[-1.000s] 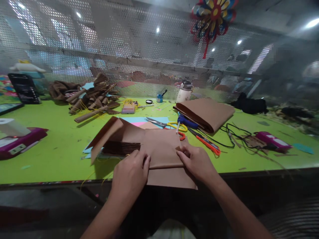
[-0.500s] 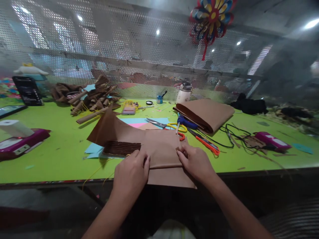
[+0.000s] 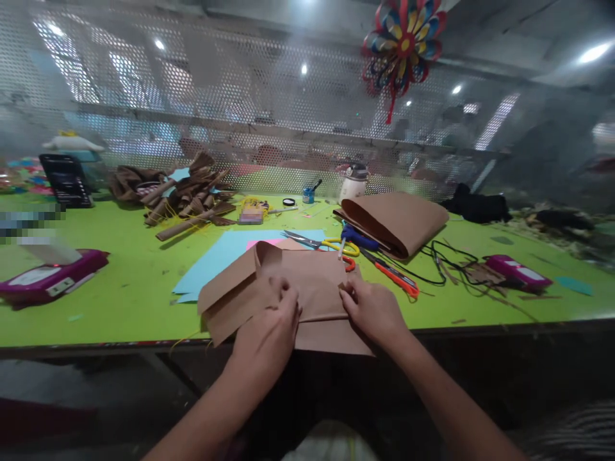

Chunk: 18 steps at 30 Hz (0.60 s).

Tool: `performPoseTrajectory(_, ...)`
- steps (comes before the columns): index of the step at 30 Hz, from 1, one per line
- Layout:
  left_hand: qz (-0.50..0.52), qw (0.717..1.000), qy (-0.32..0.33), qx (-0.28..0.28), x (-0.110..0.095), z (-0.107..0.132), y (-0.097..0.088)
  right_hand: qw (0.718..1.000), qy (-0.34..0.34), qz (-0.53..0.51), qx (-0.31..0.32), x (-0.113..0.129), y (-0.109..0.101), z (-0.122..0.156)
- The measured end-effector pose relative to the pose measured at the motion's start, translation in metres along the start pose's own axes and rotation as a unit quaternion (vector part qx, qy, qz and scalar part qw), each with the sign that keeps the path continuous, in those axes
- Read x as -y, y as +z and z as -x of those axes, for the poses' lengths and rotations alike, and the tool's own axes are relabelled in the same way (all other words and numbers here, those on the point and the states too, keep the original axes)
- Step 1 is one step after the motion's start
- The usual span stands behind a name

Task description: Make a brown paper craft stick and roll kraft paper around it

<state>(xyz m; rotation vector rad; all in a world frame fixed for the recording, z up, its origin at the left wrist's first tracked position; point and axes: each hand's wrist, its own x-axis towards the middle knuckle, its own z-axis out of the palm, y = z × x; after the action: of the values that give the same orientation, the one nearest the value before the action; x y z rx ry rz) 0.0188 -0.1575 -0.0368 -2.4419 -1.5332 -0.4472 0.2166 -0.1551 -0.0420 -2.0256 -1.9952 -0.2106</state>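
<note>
A folded sheet of brown paper point(image 3: 314, 272) lies across the front of the green table, its lower edge reaching over the table edge. My left hand point(image 3: 269, 330) is closed on the left flap of this paper, which is folded over toward the middle and stands up in a loose curve. At the paper's right edge my right hand point(image 3: 377, 310) pinches, thumb against fingers, with a small brown bit of paper showing at the fingertips. Light blue sheets point(image 3: 204, 259) lie beneath on the left. Scissors with yellow handles point(image 3: 346, 245) rest just behind the paper.
A blue glue gun point(image 3: 362, 237) and an orange cutter point(image 3: 394, 276) lie behind my right hand, near a black cord point(image 3: 435, 266). Folded brown paper point(image 3: 398, 221) stands farther back. Rolled brown strips point(image 3: 187, 198) are piled at back left. Purple devices point(image 3: 55, 282) sit at both sides.
My left hand has brought the paper's left flap down and over, so the dark brown ridged strips seen before are now covered. My right hand has stayed at the right edge.
</note>
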Motion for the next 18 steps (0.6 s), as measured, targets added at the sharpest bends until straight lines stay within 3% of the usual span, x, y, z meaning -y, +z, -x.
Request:
performPoseTrajectory(4,0.060,0.983,0.168,0.039,0.004,-0.010,-0.001,1.000,0.011,0.008,0.006,0.001,0.001,0.000)
performPoseTrajectory(6,0.067,0.974,0.212,0.048,0.005,-0.012,-0.005,1.000,0.013,-0.001,-0.006,0.000,0.001,-0.001)
performPoseTrajectory(9,0.036,0.970,0.236,0.048,0.001,-0.010,-0.013,0.996,-0.039,-0.035,-0.074,-0.001,-0.002,-0.002)
performPoseTrajectory(12,0.010,0.968,0.248,0.046,-0.007,-0.002,-0.018,0.977,-0.135,-0.083,-0.144,0.002,-0.010,0.004)
performPoseTrajectory(16,-0.020,0.965,0.261,0.033,-0.013,0.009,-0.015,0.941,-0.293,-0.129,-0.106,0.012,-0.015,0.027)
performPoseTrajectory(18,-0.034,0.963,0.267,0.029,-0.013,0.011,-0.012,0.935,-0.322,-0.131,-0.075,0.015,-0.011,0.039)
